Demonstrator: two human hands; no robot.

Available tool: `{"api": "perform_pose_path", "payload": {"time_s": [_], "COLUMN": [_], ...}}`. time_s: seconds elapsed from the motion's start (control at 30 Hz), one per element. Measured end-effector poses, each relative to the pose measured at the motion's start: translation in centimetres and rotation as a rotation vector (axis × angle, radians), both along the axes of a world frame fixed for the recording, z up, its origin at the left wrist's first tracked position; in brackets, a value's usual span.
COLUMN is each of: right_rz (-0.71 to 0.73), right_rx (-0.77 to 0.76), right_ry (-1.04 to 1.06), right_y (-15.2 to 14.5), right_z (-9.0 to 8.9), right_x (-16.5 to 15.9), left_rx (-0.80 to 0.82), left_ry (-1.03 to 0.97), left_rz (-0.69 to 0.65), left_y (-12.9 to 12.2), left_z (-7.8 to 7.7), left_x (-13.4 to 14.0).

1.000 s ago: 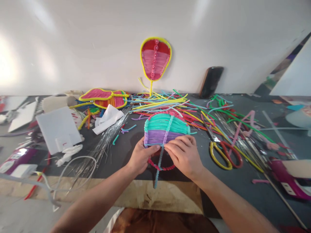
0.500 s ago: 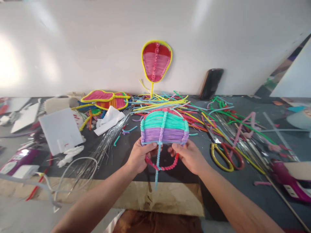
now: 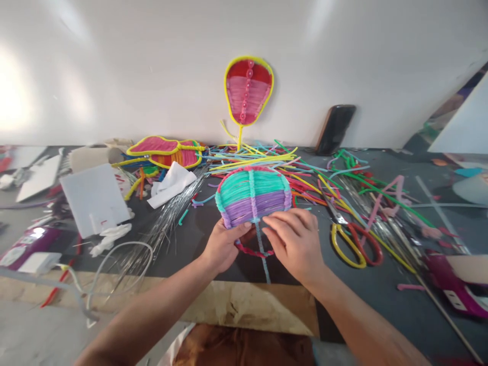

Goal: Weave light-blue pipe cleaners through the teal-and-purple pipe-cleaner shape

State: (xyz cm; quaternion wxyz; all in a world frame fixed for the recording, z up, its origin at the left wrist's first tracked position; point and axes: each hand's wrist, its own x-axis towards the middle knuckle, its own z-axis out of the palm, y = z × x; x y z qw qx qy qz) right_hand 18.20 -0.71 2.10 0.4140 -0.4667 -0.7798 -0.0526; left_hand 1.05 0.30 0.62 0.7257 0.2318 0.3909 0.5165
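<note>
A rounded pipe-cleaner fan [image 3: 254,195] hangs over the table, tilted. Teal and purple strands fill its upper part, a twisted red rim runs round it, and a blue stem [image 3: 266,264] reaches below. My left hand [image 3: 224,245] is closed on its lower left edge, thumb in front and fingers behind. Over the lower right part, my right hand [image 3: 295,241] has its fingers bent together by the centre rib, where a light blue strand crosses. Whatever lies between those fingertips is hidden. Part of the lower right rim is behind this hand.
Scissors [image 3: 348,239] lie to the right, near loose pipe cleaners [image 3: 263,158]. A red-and-pink fan [image 3: 247,91] stands against the white wall, with a phone [image 3: 336,129] leaning farther right. Thin wires [image 3: 170,211] and white paper [image 3: 95,201] are at left; purple glue guns [image 3: 453,284] flank both sides.
My right hand has let go of the right edge and moved in over the fan's lower middle. The fan has tilted, its stem tip swinging right, while my left hand keeps its hold.
</note>
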Motion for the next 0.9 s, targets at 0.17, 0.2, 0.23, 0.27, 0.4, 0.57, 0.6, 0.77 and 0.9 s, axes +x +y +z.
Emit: {"api": "perform_pose_path", "payload": {"time_s": [0.17,0.2,0.23,0.27,0.4,0.57,0.6,0.77,0.9], "right_rz": [-0.046,-0.039,-0.027,-0.013,0.034,0.029,0.028,0.038,0.025], "right_rx": [-0.026,-0.027,-0.024,-0.021,-0.035,-0.023,-0.018,-0.002,0.046], "right_ry": [-0.118,-0.113,-0.106,-0.099,-0.09,-0.1,-0.1,-0.089,0.053], "right_y": [-0.1,-0.1,-0.1,-0.1,-0.2,-0.2,-0.2,-0.2,-0.3], "right_z": [0.0,-0.1,-0.2,-0.3,-0.5,-0.5,-0.5,-0.3,-0.3], "right_x": [-1.1,-1.2,-1.1,-1.1,-1.0,-1.3,-1.4,-1.1,-0.2], "left_rx": [0.047,0.053,0.057,0.061,0.074,0.107,0.107,0.058,0.028], "left_ry": [-0.023,-0.026,-0.03,-0.034,-0.022,0.023,0.032,0.053,0.07], "left_rz": [-0.024,-0.023,-0.022,-0.022,-0.033,-0.017,-0.008,0.036,0.03], "left_y": [-0.4,-0.3,-0.3,-0.3,-0.2,-0.1,-0.1,-0.1,0.0], "left_z": [-0.2,-0.3,-0.3,-0.3,-0.2,-0.3,-0.3,-0.1,0.0], "left_x": [0.3,0.4,0.4,0.4,0.3,0.2,0.3,0.2,0.0]}}
